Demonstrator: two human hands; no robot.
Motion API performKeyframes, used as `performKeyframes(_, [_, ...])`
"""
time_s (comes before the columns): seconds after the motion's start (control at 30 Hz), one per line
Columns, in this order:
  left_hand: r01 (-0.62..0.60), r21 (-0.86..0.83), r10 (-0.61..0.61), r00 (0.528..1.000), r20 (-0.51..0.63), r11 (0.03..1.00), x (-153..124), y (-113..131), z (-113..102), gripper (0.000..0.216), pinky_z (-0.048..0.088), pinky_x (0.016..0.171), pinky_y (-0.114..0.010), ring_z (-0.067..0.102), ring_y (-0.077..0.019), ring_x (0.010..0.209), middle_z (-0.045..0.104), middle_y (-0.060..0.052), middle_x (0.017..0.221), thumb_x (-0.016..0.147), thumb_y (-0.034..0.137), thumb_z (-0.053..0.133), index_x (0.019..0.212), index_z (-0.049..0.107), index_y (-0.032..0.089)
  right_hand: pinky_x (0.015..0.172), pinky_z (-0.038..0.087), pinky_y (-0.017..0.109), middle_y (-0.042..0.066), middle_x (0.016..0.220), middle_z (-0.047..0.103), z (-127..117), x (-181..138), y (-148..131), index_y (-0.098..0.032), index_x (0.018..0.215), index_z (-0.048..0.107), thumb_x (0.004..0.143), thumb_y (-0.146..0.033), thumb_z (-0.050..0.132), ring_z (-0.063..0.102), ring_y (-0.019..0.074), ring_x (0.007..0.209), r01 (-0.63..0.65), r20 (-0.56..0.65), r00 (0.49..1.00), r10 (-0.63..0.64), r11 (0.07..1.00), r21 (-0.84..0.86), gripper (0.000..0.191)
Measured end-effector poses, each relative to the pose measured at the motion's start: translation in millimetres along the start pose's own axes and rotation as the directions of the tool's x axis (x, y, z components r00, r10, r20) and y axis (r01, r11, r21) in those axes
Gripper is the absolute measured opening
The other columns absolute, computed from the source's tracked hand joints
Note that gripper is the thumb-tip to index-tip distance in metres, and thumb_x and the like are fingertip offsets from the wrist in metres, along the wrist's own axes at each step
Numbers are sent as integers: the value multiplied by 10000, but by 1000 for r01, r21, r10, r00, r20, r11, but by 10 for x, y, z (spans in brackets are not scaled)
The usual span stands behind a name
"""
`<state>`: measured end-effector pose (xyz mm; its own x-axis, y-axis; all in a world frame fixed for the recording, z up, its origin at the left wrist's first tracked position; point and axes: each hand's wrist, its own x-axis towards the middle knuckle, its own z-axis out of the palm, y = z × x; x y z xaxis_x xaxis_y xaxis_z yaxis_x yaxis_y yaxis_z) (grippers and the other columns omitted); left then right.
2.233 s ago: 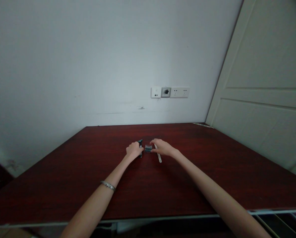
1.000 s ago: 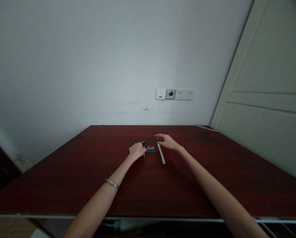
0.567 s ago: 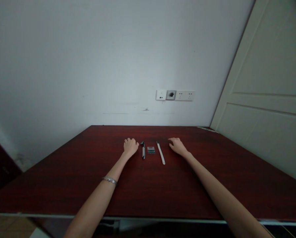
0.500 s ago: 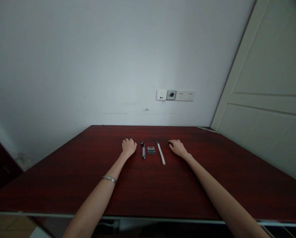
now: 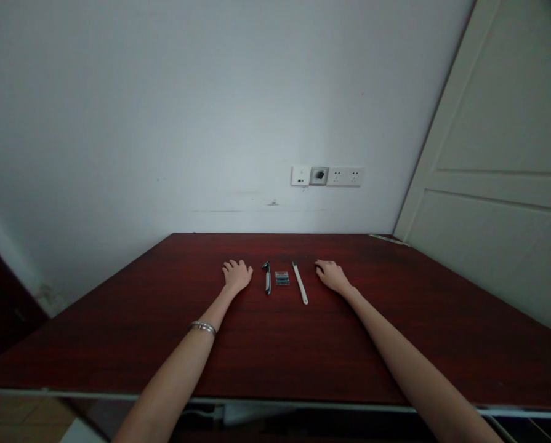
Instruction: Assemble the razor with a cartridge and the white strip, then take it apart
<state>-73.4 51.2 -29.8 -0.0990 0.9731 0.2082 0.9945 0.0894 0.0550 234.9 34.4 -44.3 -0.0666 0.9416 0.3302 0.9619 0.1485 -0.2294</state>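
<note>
While both hands lie flat on the table (image 5: 395, 344), 3 small things sit in a row between them, and no finger touches any of them. Nearest to the left hand (image 5: 237, 275) is a dark razor handle (image 5: 266, 279), lying just beside the fingertips, with its head pointing to the wall. Next comes a small clear case (image 5: 282, 278) with something bluish inside, and then a thin white stick (image 5: 300, 282), which lies slightly slanted and is the closest thing to the right hand (image 5: 331, 275). The left hand rests palm down with fingers spread apart and holds nothing; the right hand also rests palm down, fingers loosely apart and a little bent, empty as well. What is inside the case is too small to make out, and I cannot tell what the white stick is. A silver bracelet (image 5: 202, 327) sits on the left wrist. Both forearms are cut off by the lower edge of the view. Behind the table, a row of white wall sockets (image 5: 327, 176) is on the wall, and a pale door (image 5: 501, 172) stands on the right side. Nothing stands between the hands and the 3 things.
</note>
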Motion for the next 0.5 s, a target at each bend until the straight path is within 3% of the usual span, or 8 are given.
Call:
performKeyframes(0.3, [32, -39, -32, 999, -19, 999, -9, 5, -36, 514, 292, 924, -486, 367, -379, 1189, 420, -251, 1277, 839, 426, 328, 1185, 467, 72, 936, 357, 414, 110, 1272, 510, 9, -9, 12, -175, 1161, 570, 850, -250, 395, 434, 268, 1173, 2, 10, 1000, -2, 999, 40, 365])
performKeyframes(0.4, [74, -31, -78, 985, -153, 997, -61, 30, -153, 460, 317, 911, -465, 403, -337, 1151, 467, -222, 1227, 838, 377, 348, 1166, 467, 78, 925, 371, 405, 110, 1268, 513, 10, -11, 13, -176, 1160, 573, 850, -246, 390, 448, 267, 1162, 16, 6, 1000, -16, 999, 28, 367])
performKeyframes(0.5, [-26, -12, 22, 966, -257, 1000, -120, 88, -301, 382, 356, 896, -384, 441, -289, 1116, 519, -187, 1158, 839, 329, 354, 1080, 533, 93, 921, 377, 408, 117, 1267, 513, 12, -11, 17, -165, 1165, 569, 851, -243, 383, 450, 269, 1160, 23, 5, 1000, -23, 999, 25, 374])
